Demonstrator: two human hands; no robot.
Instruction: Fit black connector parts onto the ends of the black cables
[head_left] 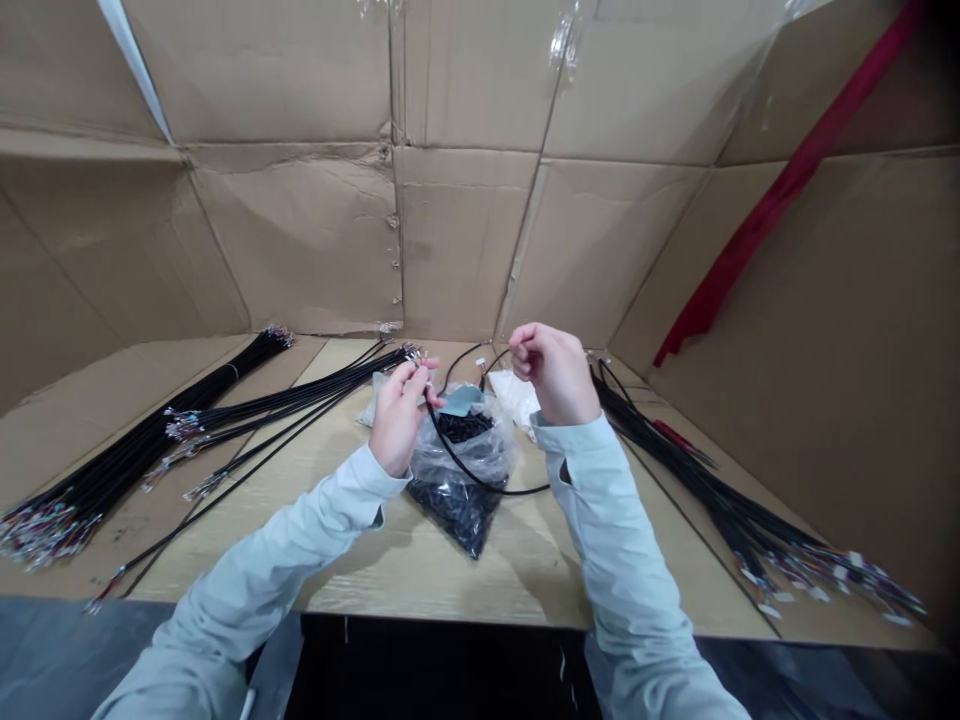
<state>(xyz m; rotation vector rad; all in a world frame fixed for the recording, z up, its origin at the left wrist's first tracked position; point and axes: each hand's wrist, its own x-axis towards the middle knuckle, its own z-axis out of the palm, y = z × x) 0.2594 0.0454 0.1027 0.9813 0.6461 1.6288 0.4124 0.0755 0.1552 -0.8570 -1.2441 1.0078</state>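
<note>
My left hand (pixel 401 415) is closed around the end of a black cable (pixel 459 465), with its thin loose wires at the fingertips. From there the cable loops down and passes behind my right sleeve. My right hand (pixel 553 372) is raised level with the left, thumb and fingers pinched together; what is between them is too small or hidden to make out. Below and between both hands lies an open clear plastic bag (pixel 457 505) of small black pieces. A small white connector (pixel 481 365) shows behind the bag, on a thin dark lead.
At the left lie a thick tied bundle of black cables (pixel 187 400) and a looser group (pixel 300 395). More cables with white connectors (pixel 697 490) lie at the right beside a red tool (pixel 675 435). A white bag (pixel 516 395) sits behind; cardboard walls (pixel 465 240) enclose the table.
</note>
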